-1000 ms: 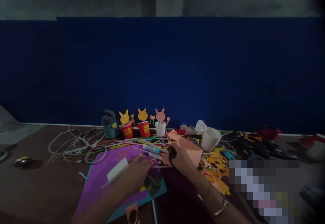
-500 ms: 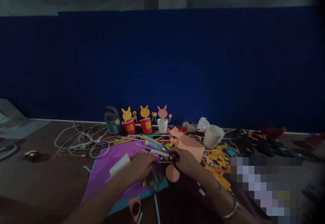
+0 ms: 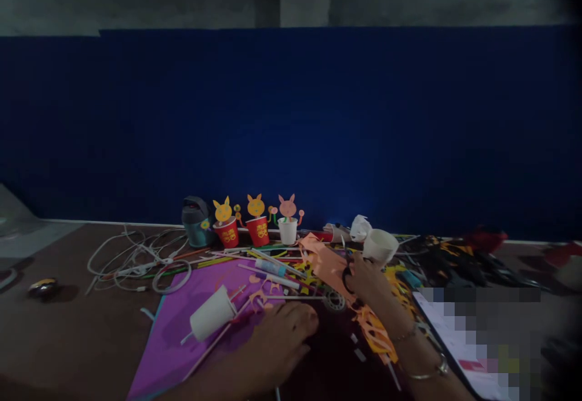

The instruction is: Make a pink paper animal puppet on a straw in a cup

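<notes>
Scissors (image 3: 347,278) gripped in my right hand (image 3: 370,283), right of the purple sheet (image 3: 168,328); left hand (image 3: 284,334) over its right edge, grip I can't tell. On it, a tipped white cup (image 3: 211,315), faceless; beyond it, three cups (image 3: 257,232) carry faces (image 3: 255,206), seemingly finished.

Your two red cups, the left one (image 3: 226,234) and the right one (image 3: 258,232), each carry yellow Chinese-style characters on the front, too small for you to read with certainty. You can't make out any lettering on the light-blue label of the tube (image 3: 269,267) lying in front of them.
</notes>
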Motion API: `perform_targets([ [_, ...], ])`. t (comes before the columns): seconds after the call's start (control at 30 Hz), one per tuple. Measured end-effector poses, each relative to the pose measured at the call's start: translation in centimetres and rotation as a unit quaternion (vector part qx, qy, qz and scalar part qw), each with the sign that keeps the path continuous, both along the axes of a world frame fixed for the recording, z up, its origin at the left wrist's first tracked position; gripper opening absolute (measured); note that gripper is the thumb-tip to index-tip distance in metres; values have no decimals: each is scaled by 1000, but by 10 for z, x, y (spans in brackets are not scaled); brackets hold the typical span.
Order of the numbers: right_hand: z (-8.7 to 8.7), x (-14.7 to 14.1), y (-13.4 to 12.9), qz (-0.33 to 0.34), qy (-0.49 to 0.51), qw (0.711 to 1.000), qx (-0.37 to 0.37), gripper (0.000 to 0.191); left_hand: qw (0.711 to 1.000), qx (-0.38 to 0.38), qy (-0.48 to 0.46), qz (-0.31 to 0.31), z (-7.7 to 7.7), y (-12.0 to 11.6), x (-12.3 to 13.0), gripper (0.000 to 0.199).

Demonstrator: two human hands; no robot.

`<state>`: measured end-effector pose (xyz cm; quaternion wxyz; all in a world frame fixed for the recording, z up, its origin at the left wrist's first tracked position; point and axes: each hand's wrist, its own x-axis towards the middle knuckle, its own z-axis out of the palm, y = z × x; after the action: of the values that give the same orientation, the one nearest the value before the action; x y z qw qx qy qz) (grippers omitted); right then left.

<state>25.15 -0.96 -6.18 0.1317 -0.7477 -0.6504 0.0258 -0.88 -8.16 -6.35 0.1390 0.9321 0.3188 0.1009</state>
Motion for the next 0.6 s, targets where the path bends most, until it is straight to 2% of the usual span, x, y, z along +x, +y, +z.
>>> perform_targets([
  [0.07,-3,-2,1,-1,0,1000,-15,39,1000,-9,-10,-6,-11,-3,4,51],
  [0.2,-8,-2,5,-10,0,1000,-17,38,1000,-19,-11,13,-25,2,2,46],
  [0.43,-9,4,15,-23,65,997,26,39,998,-50,6,31,-23,4,-4,58],
  [0.53,-3,8,18,-14,148,986,77,39,999,-33,-2,33,-23,4,-5,56],
  [0.6,2,10,19,10,256,959,123,39,999,-12,-6,40,-24,6,-6,45],
])
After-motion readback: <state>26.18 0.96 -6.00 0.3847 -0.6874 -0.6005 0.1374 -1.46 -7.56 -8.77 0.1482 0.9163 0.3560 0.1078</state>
